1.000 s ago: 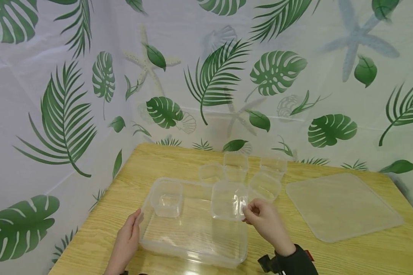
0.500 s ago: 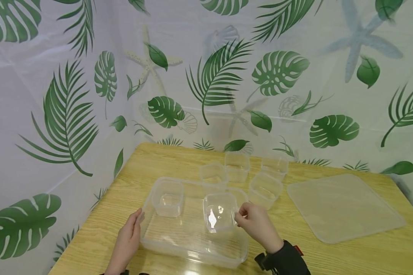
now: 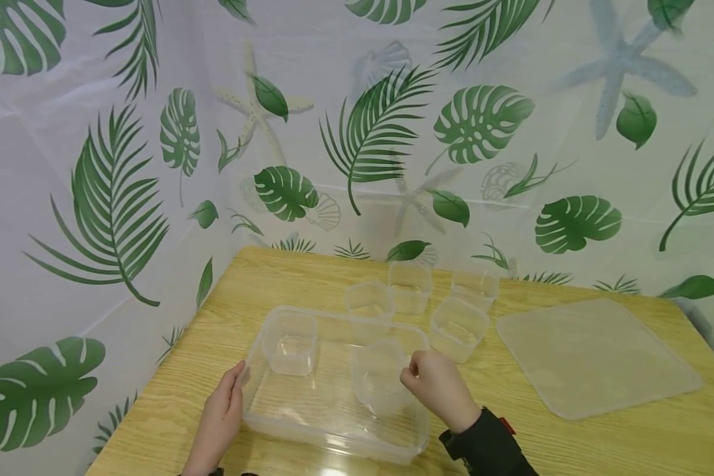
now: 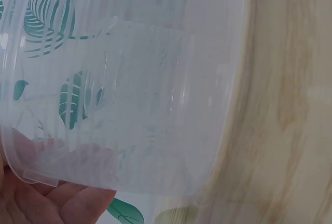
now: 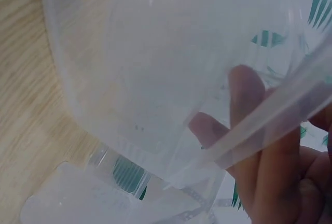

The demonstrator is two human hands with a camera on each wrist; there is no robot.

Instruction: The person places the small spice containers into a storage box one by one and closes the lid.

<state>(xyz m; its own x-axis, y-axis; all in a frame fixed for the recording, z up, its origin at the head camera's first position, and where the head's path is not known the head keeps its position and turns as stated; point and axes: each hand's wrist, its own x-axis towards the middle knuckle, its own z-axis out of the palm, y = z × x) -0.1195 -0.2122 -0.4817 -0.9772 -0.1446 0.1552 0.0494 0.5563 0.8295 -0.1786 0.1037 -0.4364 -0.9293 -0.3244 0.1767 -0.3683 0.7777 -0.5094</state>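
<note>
A large clear plastic storage box (image 3: 333, 433) stands on the wooden table in front of me. My left hand (image 3: 221, 402) holds its left end; in the left wrist view some fingers show through the translucent wall (image 4: 150, 105). At the right, my right hand (image 3: 441, 387) pinches the rim of a small clear container (image 3: 377, 380). That container is tilted and overlaps the right half of the box in the head view. The right wrist view shows fingertips (image 5: 246, 86) at a thin plastic edge. Another small container (image 3: 291, 350) sits upright in the box's back left corner.
Several more small clear containers (image 3: 409, 287) stand behind the box, one (image 3: 459, 329) close to its back right corner. A flat translucent lid (image 3: 597, 360) lies on the table (image 3: 625, 436) at the right. Leaf-patterned sheets (image 3: 345, 145) hang at the back and left.
My right hand has moved left and toward me with the small container, from over the box's back right part. The container has tipped. My left hand stays at the box's left end.
</note>
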